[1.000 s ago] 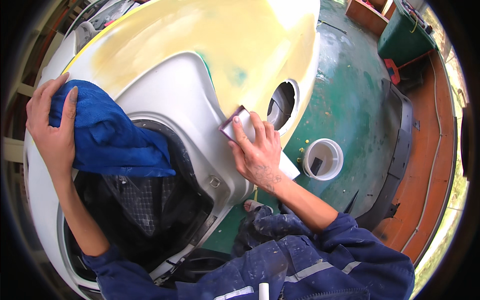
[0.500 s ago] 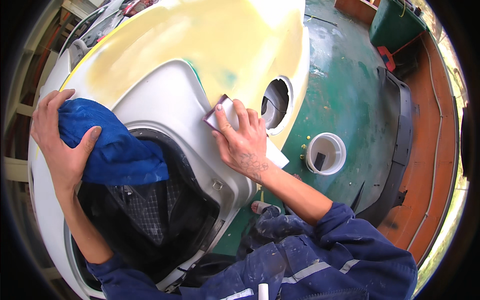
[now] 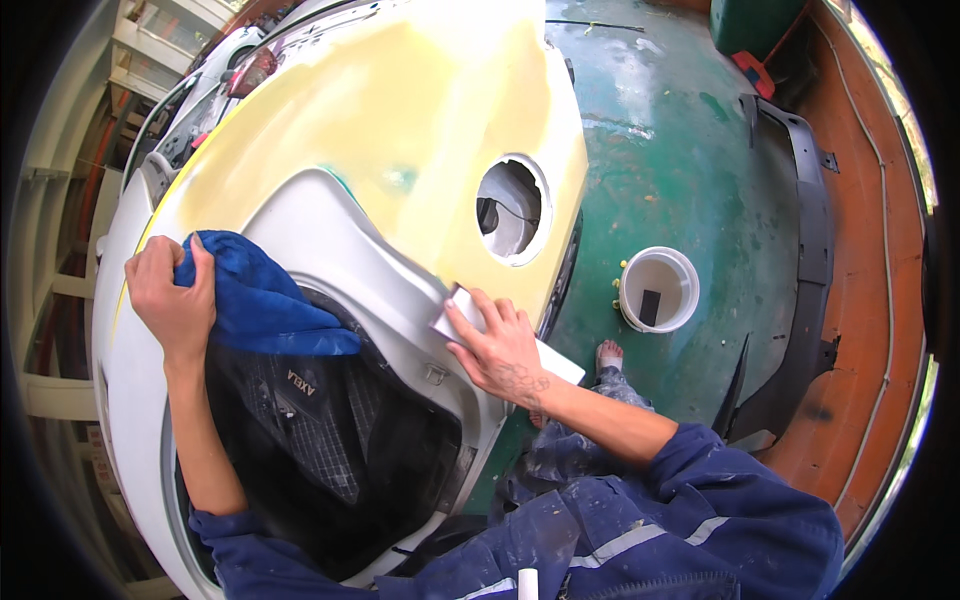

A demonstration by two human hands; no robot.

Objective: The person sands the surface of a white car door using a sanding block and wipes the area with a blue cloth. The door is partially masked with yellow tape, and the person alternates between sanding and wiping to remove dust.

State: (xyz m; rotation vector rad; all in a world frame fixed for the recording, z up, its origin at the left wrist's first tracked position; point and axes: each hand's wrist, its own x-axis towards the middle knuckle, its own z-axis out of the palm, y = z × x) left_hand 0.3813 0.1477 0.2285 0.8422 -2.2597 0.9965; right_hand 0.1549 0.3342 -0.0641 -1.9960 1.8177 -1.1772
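Bunched in my left hand is a blue cloth, pinched at its upper left end between thumb and curled fingers. It drapes over the rim of the car's open trunk. My right hand grips a long white sanding block with a dark purplish edge, fingers spread along its top. The block rests at the near edge of the car's rear panel, where the white channel meets the yellow-coated surface. What lies under the block is hidden. A round hole opens in the panel beyond it.
A white bucket holding a dark rectangular piece stands on the green floor, right of the car. A black bumper leans by the orange-brown wall. My foot is near the bucket.
My right hand has slid the sanding block nearer along the panel, away from the round hole. My left fingers have closed tighter on the cloth. The whole view has shifted.
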